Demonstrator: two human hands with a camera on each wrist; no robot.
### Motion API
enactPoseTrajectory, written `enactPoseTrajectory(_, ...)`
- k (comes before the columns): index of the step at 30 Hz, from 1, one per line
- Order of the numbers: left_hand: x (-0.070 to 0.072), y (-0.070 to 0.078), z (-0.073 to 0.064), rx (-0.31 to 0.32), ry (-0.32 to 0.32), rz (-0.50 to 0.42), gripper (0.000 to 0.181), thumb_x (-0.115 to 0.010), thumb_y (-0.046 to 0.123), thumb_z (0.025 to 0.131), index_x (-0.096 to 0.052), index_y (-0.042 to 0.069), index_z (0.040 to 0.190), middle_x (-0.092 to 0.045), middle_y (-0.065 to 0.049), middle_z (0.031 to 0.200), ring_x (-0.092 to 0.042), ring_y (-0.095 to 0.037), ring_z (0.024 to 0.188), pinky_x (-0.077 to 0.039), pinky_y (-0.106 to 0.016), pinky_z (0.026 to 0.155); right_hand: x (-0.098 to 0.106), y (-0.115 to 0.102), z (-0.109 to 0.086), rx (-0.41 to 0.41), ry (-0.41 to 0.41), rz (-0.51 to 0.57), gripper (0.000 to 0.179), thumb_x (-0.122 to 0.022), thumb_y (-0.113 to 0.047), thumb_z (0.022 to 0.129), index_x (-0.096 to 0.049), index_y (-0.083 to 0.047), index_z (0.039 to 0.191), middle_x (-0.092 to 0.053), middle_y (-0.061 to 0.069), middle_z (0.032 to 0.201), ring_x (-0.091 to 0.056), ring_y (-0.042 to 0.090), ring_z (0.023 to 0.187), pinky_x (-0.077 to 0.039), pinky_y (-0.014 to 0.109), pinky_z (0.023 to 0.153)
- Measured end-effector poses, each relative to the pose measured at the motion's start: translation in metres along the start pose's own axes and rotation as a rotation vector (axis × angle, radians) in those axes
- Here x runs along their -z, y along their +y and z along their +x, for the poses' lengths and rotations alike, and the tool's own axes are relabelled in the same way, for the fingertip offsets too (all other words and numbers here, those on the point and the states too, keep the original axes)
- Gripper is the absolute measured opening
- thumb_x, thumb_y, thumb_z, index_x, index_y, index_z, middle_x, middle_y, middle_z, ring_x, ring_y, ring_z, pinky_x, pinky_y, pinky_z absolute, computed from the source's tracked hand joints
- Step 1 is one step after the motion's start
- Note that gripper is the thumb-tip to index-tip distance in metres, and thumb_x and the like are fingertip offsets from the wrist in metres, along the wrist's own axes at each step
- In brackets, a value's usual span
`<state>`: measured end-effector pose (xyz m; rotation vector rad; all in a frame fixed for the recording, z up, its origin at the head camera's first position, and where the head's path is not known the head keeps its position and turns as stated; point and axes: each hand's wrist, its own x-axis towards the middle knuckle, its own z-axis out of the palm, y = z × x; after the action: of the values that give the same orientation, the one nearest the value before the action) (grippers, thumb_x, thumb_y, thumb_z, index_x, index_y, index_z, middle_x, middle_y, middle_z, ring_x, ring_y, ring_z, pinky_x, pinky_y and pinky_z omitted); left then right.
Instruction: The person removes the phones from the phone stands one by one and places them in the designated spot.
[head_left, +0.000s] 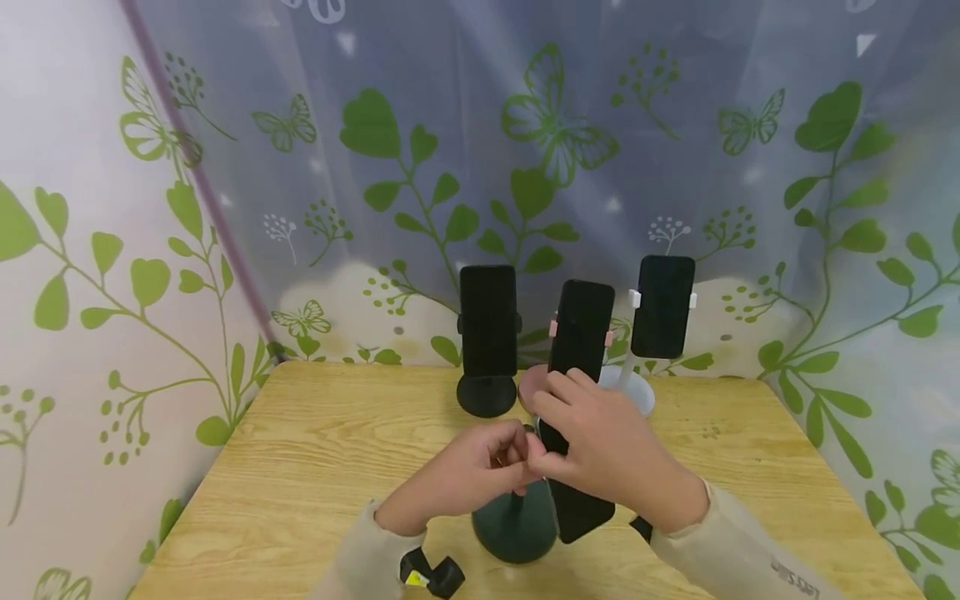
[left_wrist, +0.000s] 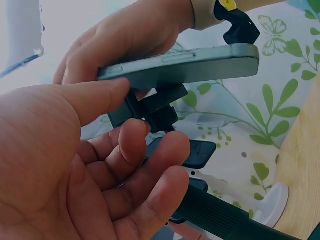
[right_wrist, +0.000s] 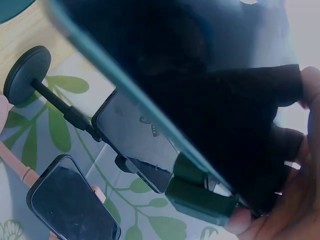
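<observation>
My right hand [head_left: 600, 442] grips a phone [head_left: 581, 504] with a pale teal edge and a dark screen, tilted above the table. Behind it is the dark green clamp [right_wrist: 200, 197] of a phone stand, whose round base [head_left: 516, 529] stands near the front. My left hand [head_left: 472, 471] is at the clamp, with thumb and forefinger about its end and the other fingers loosely curled. The ribbed green stem [left_wrist: 215, 212] shows below those fingers in the left wrist view. The head view hides most of the clamp behind both hands.
Behind the hands stand three more phones on stands: one on a black stand [head_left: 487, 398], one on a pink stand [head_left: 531, 385] and one on a white stand [head_left: 637, 390]. The wooden table [head_left: 337, 467] meets a leaf-patterned curtain [head_left: 420, 100] at its back edge.
</observation>
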<state>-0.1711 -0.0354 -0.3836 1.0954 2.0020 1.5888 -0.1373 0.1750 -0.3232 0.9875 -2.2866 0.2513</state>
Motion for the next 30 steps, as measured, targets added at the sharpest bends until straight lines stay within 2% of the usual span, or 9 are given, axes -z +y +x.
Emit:
enactPoseTrajectory(2,0.0,-0.001,0.0,-0.002,-0.004,-0.004,0.015,-0.062,0.022,0.106,-0.064,0.008,0.102,-0.066,-0.007,0.087,-0.067,-0.013,0.075,-0.059,-0.032,0.075,0.001,-0.001,-0.001,0.013,0.021,0.011,0.01,-0.07,-0.017,0.082,-0.061,-0.017,0.087,-0.045,-0.005,0.082,-0.032,0.01,0.069,-0.027,0.02,0.053)
enactPoseTrajectory(5,0.0,-0.003,-0.001,-0.015,0.001,-0.002,0.028,-0.062,0.036,0.105,-0.064,0.008,0.101,-0.067,-0.007,0.085,-0.068,-0.013,0.075,-0.059,-0.032,0.074,0.004,-0.004,-0.003,0.041,0.047,0.015,0.012,-0.07,-0.017,0.08,-0.059,-0.017,0.084,-0.046,-0.006,0.081,-0.033,0.009,0.069,-0.029,0.02,0.054)
enactPoseTrajectory(9,-0.001,-0.004,-0.003,-0.022,0.037,0.019,0.039,-0.063,0.049,0.102,-0.063,0.01,0.098,-0.066,-0.001,0.079,-0.066,-0.013,0.07,-0.054,-0.028,0.065,0.01,-0.009,-0.008,0.058,0.047,0.011,0.009,-0.067,-0.022,0.083,-0.059,-0.018,0.083,-0.049,-0.006,0.082,-0.036,0.01,0.07,-0.035,0.021,0.057)
enactPoseTrajectory(12,-0.002,-0.003,-0.003,-0.019,0.087,0.042,0.031,-0.066,0.041,0.102,-0.064,0.011,0.096,-0.063,0.001,0.076,-0.061,-0.012,0.064,-0.047,-0.025,0.057,0.016,-0.012,-0.015,0.037,0.049,0.003,0.009,-0.06,-0.026,0.087,-0.059,-0.018,0.084,-0.05,-0.006,0.082,-0.039,0.01,0.071,-0.038,0.023,0.06)
enactPoseTrajectory(15,-0.004,-0.002,-0.002,-0.012,0.149,0.05,0.021,-0.07,0.031,0.101,-0.065,0.011,0.095,-0.062,0.0,0.074,-0.056,-0.011,0.061,-0.044,-0.024,0.057,0.021,-0.011,-0.025,0.012,0.084,-0.009,0.016,-0.052,-0.029,0.09,-0.058,-0.018,0.081,-0.049,-0.007,0.079,-0.038,0.01,0.069,-0.037,0.022,0.058)
enactPoseTrajectory(19,-0.006,-0.003,-0.005,-0.001,0.205,0.045,0.016,-0.071,0.024,0.101,-0.067,0.01,0.095,-0.061,-0.001,0.073,-0.055,-0.011,0.062,-0.043,-0.023,0.058,0.018,-0.005,-0.041,0.037,0.192,-0.006,0.029,-0.044,-0.033,0.098,-0.056,-0.018,0.076,-0.046,-0.008,0.074,-0.034,0.008,0.065,-0.03,0.018,0.054)
enactPoseTrajectory(23,-0.009,-0.004,-0.007,-0.011,0.215,0.036,0.015,-0.071,0.024,0.101,-0.069,0.01,0.097,-0.061,-0.001,0.072,-0.056,-0.011,0.063,-0.043,-0.023,0.059,0.01,0.009,-0.064,0.082,0.286,-0.017,0.034,-0.043,-0.035,0.1,-0.054,-0.018,0.073,-0.045,-0.009,0.072,-0.034,0.007,0.064,-0.03,0.017,0.054)
enactPoseTrajectory(26,-0.012,-0.007,-0.005,-0.016,0.216,0.014,0.016,-0.07,0.026,0.101,-0.068,0.011,0.1,-0.059,-0.001,0.07,-0.057,-0.012,0.064,-0.044,-0.024,0.06,0.005,0.024,-0.086,0.042,0.273,-0.062,0.033,-0.043,-0.036,0.098,-0.055,-0.018,0.073,-0.046,-0.01,0.072,-0.035,0.006,0.065,-0.031,0.016,0.053)
enactPoseTrajectory(30,-0.015,-0.009,-0.003,-0.001,0.219,-0.016,0.015,-0.07,0.028,0.101,-0.067,0.013,0.102,-0.058,-0.001,0.069,-0.058,-0.012,0.065,-0.047,-0.024,0.061,-0.001,0.046,-0.116,-0.066,0.181,-0.112,0.03,-0.044,-0.036,0.095,-0.056,-0.018,0.075,-0.048,-0.009,0.073,-0.038,0.006,0.065,-0.034,0.017,0.048)
